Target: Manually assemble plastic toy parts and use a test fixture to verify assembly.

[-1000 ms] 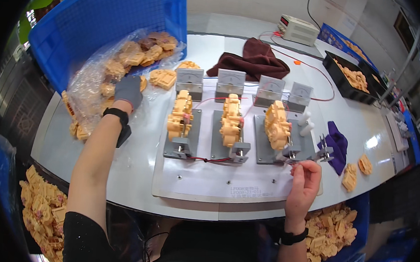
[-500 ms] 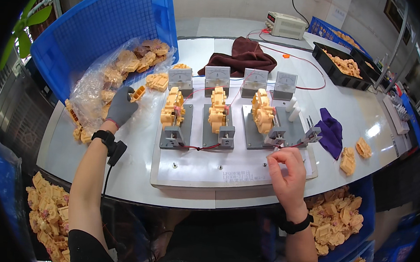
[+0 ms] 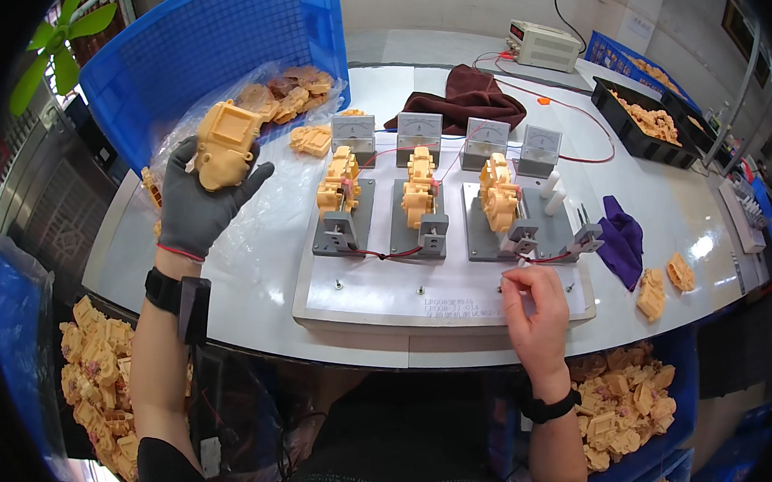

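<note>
My left hand (image 3: 195, 219), in a dark grey glove, grips a tan plastic gearbox housing (image 3: 224, 145) above the left part of the table. My bare right hand (image 3: 538, 310) hovers over the front right of the white test board (image 3: 373, 301), thumb and forefinger pinched; whether anything small is between them I cannot make out. Three similar tan gearboxes stand in grey fixtures on the board: one on the left (image 3: 339, 180), one in the middle (image 3: 419, 190) and one on the right (image 3: 498, 195). Several analogue meters (image 3: 419, 139) line up behind them.
A tipped blue crate (image 3: 212, 45) with a plastic bag of tan parts (image 3: 293, 91) lies at the left. Brown cloth (image 3: 458, 103), a power supply (image 3: 545, 46) and a black tray (image 3: 630, 137) are farther back. Purple cloth (image 3: 621, 235) and two loose parts (image 3: 652, 294) lie right.
My left hand has lifted a gearbox housing from beside the bag and turned palm up with it. My right hand stays pinched near the board's front right. The view has shifted slightly.
</note>
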Tool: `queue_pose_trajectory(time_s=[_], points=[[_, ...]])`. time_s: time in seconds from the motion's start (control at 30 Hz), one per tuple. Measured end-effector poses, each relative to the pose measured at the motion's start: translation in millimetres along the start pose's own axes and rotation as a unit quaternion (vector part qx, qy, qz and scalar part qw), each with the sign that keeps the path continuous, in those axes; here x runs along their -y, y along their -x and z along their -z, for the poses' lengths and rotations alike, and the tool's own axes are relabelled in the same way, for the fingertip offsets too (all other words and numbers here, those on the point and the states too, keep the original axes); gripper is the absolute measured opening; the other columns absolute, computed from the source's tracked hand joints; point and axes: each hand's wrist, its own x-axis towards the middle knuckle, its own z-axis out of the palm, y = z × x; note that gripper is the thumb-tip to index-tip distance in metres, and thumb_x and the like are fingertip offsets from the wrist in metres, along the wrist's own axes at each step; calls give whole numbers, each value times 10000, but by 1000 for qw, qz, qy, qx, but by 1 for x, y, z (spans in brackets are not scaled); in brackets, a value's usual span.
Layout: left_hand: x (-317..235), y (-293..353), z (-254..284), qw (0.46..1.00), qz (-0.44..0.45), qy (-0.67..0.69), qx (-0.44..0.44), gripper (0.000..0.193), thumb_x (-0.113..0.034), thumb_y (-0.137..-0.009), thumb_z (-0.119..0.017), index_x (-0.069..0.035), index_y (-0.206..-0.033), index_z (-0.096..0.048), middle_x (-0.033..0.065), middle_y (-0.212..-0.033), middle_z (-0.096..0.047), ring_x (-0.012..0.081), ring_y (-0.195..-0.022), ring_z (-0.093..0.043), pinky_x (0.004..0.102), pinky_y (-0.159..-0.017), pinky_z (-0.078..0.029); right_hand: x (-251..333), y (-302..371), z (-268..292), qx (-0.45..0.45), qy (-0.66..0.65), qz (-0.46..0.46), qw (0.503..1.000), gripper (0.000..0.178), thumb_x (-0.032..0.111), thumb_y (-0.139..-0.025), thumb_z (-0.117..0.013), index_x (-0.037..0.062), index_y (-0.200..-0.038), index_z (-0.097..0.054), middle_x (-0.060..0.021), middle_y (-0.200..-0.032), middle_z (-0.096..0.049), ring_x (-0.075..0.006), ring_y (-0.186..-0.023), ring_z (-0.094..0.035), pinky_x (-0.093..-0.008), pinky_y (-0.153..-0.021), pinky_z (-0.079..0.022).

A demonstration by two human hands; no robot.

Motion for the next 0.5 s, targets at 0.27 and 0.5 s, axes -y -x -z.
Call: queue_pose_trajectory(time_s=[0.27,0.5], points=[[25,30,-75,992,4,-104,72,624,-173,-942,-623,48,-1445,-328,240,-1404,-458,302,-1290,-515,327,-1022,-512,42,-9,-19,97,-116,-10,989,132,48,-896,-665,-2,-1015,-643,-124,-924,-620,-250,-794,-631,-336,-721,-508],[42,45,-89,994,26,-96,35,558,-204,-949,-647,35,-1380,-388,209,-1306,-514,284,-1221,-566,294,-946,-553,27,-14,-59,116,20,87,989,114,138,-850,-715,60,-913,-660,-80,-854,-609,-276,-808,-603,-389,-720,-467]])
